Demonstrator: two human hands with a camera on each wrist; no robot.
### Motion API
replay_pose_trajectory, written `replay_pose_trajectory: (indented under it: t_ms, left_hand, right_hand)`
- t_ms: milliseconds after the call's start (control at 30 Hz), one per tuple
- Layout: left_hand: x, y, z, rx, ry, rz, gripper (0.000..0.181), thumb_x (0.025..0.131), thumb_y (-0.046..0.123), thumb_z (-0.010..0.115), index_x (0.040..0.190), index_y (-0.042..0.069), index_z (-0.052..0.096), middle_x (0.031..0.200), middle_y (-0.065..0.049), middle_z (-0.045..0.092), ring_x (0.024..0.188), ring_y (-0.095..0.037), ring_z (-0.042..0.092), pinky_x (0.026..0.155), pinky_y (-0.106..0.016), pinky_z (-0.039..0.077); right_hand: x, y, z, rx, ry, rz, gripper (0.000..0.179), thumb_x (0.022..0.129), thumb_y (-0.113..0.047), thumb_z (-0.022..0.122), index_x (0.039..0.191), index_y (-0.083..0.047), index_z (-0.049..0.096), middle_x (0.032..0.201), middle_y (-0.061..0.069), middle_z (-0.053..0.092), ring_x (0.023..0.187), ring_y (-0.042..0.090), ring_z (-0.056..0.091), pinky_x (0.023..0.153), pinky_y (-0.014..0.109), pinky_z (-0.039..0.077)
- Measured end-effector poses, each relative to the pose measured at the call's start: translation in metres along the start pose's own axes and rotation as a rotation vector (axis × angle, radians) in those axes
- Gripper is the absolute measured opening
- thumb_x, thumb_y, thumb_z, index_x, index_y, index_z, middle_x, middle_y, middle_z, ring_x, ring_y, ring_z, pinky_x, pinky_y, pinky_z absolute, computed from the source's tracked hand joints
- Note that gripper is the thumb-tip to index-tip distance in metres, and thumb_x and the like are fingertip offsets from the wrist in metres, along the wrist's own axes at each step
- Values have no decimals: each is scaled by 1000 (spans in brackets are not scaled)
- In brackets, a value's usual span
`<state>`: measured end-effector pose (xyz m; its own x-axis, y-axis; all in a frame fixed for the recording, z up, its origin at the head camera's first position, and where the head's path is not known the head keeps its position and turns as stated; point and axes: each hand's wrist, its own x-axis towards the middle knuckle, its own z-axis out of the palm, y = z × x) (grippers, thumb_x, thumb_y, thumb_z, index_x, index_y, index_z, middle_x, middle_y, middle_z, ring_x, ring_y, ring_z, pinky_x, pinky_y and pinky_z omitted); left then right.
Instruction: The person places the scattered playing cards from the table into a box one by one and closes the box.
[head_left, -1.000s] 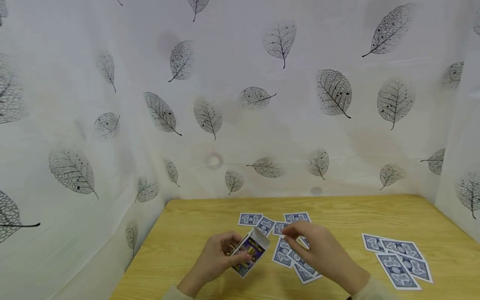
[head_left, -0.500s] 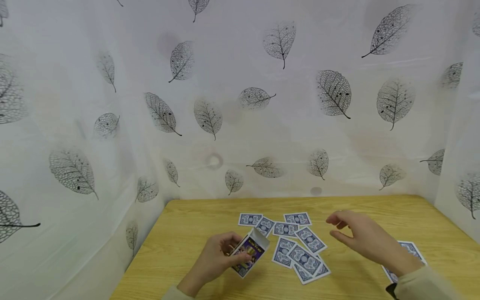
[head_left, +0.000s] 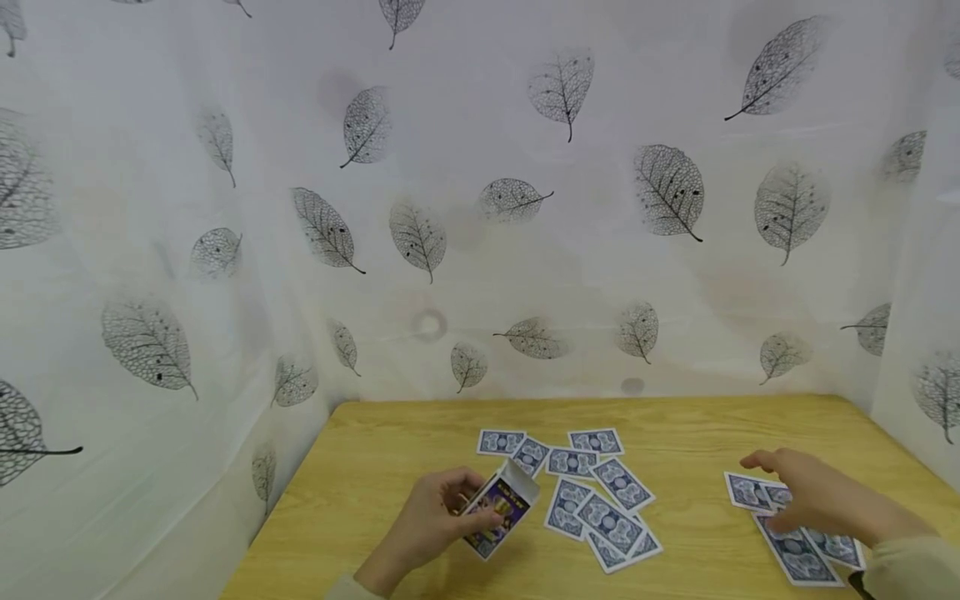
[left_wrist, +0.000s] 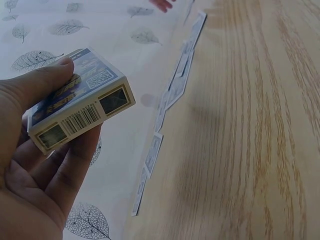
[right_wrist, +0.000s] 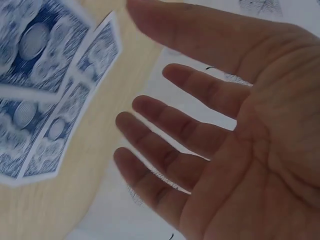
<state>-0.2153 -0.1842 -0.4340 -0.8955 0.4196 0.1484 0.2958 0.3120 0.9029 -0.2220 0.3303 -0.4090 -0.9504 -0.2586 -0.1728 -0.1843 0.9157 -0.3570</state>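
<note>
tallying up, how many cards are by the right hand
4 visible: leftmost card, second card just right of it, front card, rightmost card; the right hand may hide more.

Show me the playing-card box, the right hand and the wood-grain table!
Playing-card box (head_left: 510,503): head view, on its printed front.
Right hand (head_left: 821,493): head view, on its back.
Wood-grain table (head_left: 693,487): head view, on its bare top.

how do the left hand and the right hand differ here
The left hand grips the card box, while the right hand holds nothing. The left hand's fingers curl round the box; the right hand's are spread apart, near the right-side cards. Both are bare and come out of pale sleeves.
</note>
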Motion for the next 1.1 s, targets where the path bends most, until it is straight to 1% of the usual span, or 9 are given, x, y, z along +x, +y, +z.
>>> replay_pose_trajectory:
  t_ms: [100, 200, 333, 433, 500, 600, 667, 800, 1100]
  left_hand:
    - [0, -2, 0, 1, 2, 2, 26, 92, 26, 87, 106, 9, 75, 100, -9, 79, 76, -10, 72, 66, -24, 64]
    - [1, -3, 0, -3, 1, 3, 25, 92, 26, 87, 106, 9, 75, 100, -9, 79, 77, -10, 72, 66, -24, 64]
    - [1, -4, 0, -6, -2, 4, 25, 92, 25, 87, 107, 9, 75, 100, -9, 79, 77, -10, 72, 67, -24, 64]
    - [1, -4, 0, -6, -6, 8, 25, 92, 25, 87, 107, 9, 75, 101, -10, 79, 77, -10, 73, 67, -24, 64]
    - [0, -4, 1, -8, -9, 10, 25, 92, 25, 87, 107, 8, 75, 101, -11, 79, 77, -10, 73, 68, -24, 64]
    - [0, -3, 1, -7, -11, 11, 25, 93, 24, 87, 107, 8, 75, 102, -12, 79, 78, -10, 74, 68, -25, 65]
    - [0, -3, 1, -7, -10, 13, 25, 93, 24, 87, 107, 8, 75, 102, -12, 79, 78, -10, 74, 68, -25, 65]
    - [0, -3, 1, -5, -7, 14, 25, 93, 24, 87, 107, 8, 75, 102, -11, 79, 78, -10, 74, 68, -24, 65]
    - [0, -3, 2, -2, -7, 13, 25, 92, 24, 87, 107, 8, 74, 101, -12, 79, 77, -10, 74, 67, -25, 65]
  right_hand:
    - [-4, 13, 6, -22, -38, 50, 88, 70, -13, 100, 141, 12, 55, 130, 40, 62, 119, 62, 59, 97, 73, 53]
    - [-7, 23, 11, -28, -65, 92, 94, 67, -15, 102, 143, 11, 53, 134, 43, 58, 121, 61, 58, 99, 77, 49]
    - [-9, 29, 17, -6, -101, 144, 96, 68, -18, 102, 145, 10, 52, 135, 46, 54, 112, 49, 60, 99, 76, 49]
    - [-9, 31, 20, 10, -105, 160, 93, 69, -18, 101, 144, 9, 53, 129, 42, 57, 104, 40, 58, 98, 73, 51]
    - [-10, 32, 22, 10, -95, 155, 90, 70, -18, 100, 143, 9, 55, 124, 36, 59, 101, 37, 57, 96, 70, 53]
    - [-9, 33, 22, -5, -77, 146, 86, 71, -21, 100, 140, 6, 58, 120, 28, 61, 101, 36, 57, 95, 71, 53]
    - [-8, 33, 22, -17, -72, 139, 83, 71, -24, 100, 138, 5, 61, 119, 26, 62, 103, 37, 58, 96, 72, 52]
    - [-5, 33, 20, -28, -74, 139, 77, 73, -26, 100, 134, 3, 64, 118, 24, 63, 104, 39, 59, 98, 74, 51]
    - [-1, 29, 19, -48, -56, 117, 67, 74, -29, 99, 126, -2, 67, 115, 20, 64, 103, 37, 59, 96, 69, 54]
